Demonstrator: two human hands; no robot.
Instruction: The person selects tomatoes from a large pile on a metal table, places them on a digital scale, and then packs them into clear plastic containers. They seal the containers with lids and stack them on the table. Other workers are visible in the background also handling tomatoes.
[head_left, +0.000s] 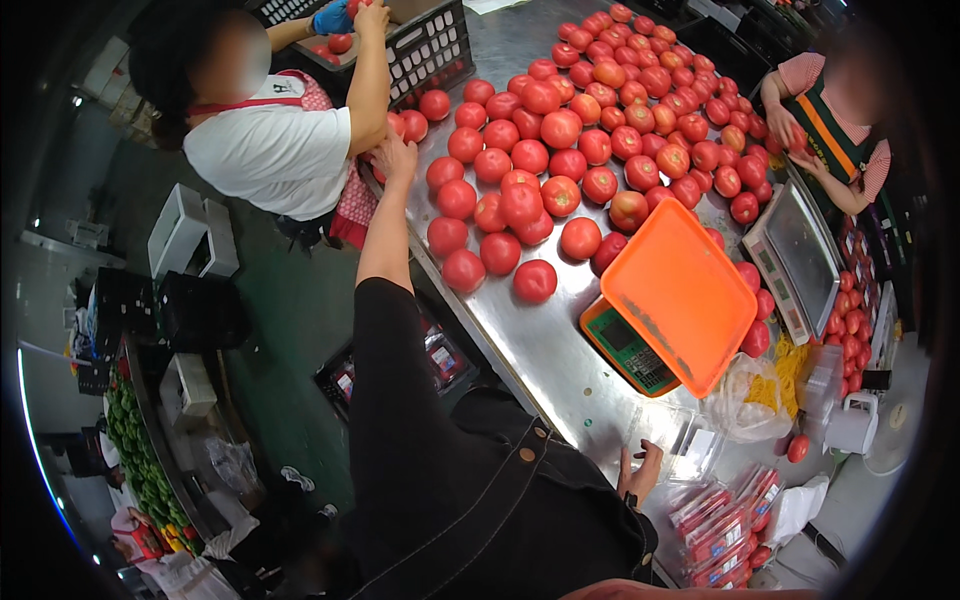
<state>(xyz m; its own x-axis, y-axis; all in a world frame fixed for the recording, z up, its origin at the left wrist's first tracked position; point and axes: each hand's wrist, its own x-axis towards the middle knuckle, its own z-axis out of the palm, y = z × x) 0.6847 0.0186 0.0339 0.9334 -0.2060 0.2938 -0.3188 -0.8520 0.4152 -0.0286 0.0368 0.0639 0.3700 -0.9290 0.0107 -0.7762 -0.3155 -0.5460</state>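
Note:
My left hand (395, 159) reaches to the far left table edge, among red tomatoes (414, 126) beside a co-worker; its fingers are partly hidden, and whether they grip one is unclear. Near the front edge, my right hand (641, 469) is empty with fingers apart, beside clear plastic trays (694, 450). Many loose tomatoes (561, 129) spread over the metal table (517, 337). An orange digital scale (637, 356) with a tilted orange pan (679, 296) stands between them and my right hand. Packed tomatoes in clear film (724, 532) lie at the lower right.
A co-worker (277, 142) at the left holds a tomato over a black crate (427, 52). Another person (840, 127) at the right handles a tomato by a second scale (799, 255). A plastic bag (742, 405) and a white jug (851, 427) stand right of the orange scale.

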